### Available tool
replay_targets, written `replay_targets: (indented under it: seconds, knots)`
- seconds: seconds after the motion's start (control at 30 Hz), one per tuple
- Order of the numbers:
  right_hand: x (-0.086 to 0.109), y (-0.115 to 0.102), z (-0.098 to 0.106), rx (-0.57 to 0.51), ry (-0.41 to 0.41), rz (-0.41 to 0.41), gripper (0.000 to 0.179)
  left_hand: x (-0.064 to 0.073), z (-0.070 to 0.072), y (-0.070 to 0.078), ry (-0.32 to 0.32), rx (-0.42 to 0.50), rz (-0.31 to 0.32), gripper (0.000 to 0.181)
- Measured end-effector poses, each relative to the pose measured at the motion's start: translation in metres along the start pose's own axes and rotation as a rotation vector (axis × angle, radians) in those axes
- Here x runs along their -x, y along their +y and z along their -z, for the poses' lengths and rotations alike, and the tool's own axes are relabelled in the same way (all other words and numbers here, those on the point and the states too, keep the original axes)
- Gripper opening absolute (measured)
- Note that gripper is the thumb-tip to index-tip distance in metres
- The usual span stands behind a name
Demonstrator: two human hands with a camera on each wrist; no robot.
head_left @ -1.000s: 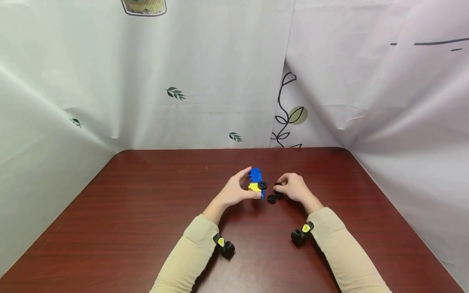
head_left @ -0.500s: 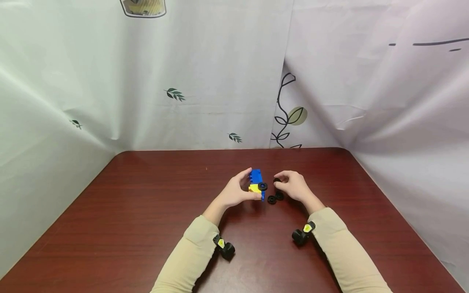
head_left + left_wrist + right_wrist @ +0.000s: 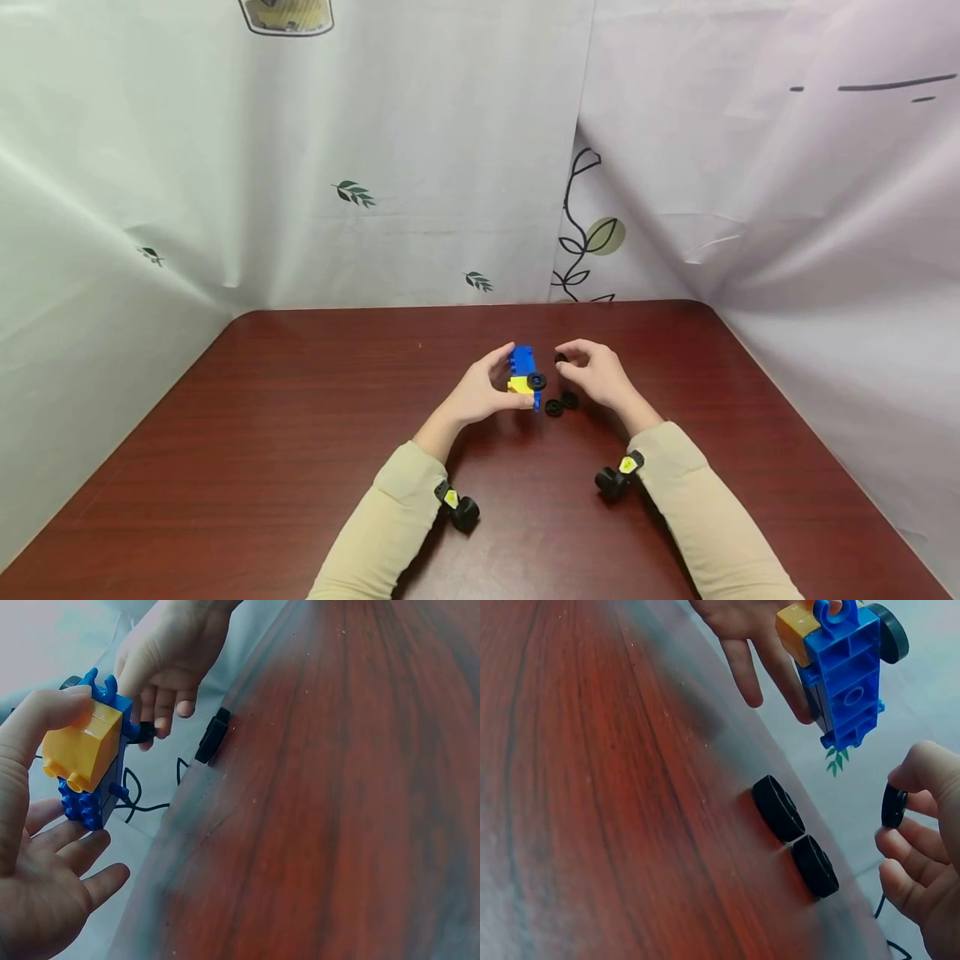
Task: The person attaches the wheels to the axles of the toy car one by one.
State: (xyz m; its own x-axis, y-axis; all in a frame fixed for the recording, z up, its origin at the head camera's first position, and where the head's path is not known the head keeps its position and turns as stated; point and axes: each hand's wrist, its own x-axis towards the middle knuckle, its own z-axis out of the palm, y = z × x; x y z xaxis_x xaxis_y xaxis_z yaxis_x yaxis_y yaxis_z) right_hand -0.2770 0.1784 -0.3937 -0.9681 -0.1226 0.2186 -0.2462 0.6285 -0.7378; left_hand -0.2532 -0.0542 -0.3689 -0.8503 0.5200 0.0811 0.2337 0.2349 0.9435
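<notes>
My left hand (image 3: 482, 392) holds a toy car (image 3: 522, 362) of blue and yellow blocks, thumb on the yellow block (image 3: 86, 742) and fingers under the far end. The right wrist view shows its ribbed blue underside (image 3: 847, 682), with a hook at one end and one black wheel (image 3: 890, 634) fitted on a side. To the right, my right hand (image 3: 600, 372) pinches a loose black wheel (image 3: 894, 805) between thumb and fingers, a short gap away from the car. Two more black wheels (image 3: 553, 408) lie side by side on the table below the hands.
The reddish-brown wooden table (image 3: 337, 433) ends at a pale printed curtain (image 3: 450, 150) behind and at both sides. A small camera is strapped to each wrist over beige sleeves (image 3: 382, 525).
My right hand has lifted a wheel off the table beside the other two and moved it away and slightly left, up near the toy car. The left hand has stayed nearly still.
</notes>
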Motion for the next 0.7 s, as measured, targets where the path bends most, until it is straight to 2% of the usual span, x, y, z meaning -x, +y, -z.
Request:
replay_targets:
  seconds: [0.23,0.7]
  knots:
    - [-0.0002,-0.0034,0.0004,-0.061,0.028,0.05,0.031,-0.0005,-0.0008,0.0004,-0.006,-0.016,-0.002,0.09]
    - [0.0001,-0.0081,0.0012,-0.134,0.055,0.055,0.031,0.0,-0.0019,0.0022,-0.008,-0.029,-0.001,0.09]
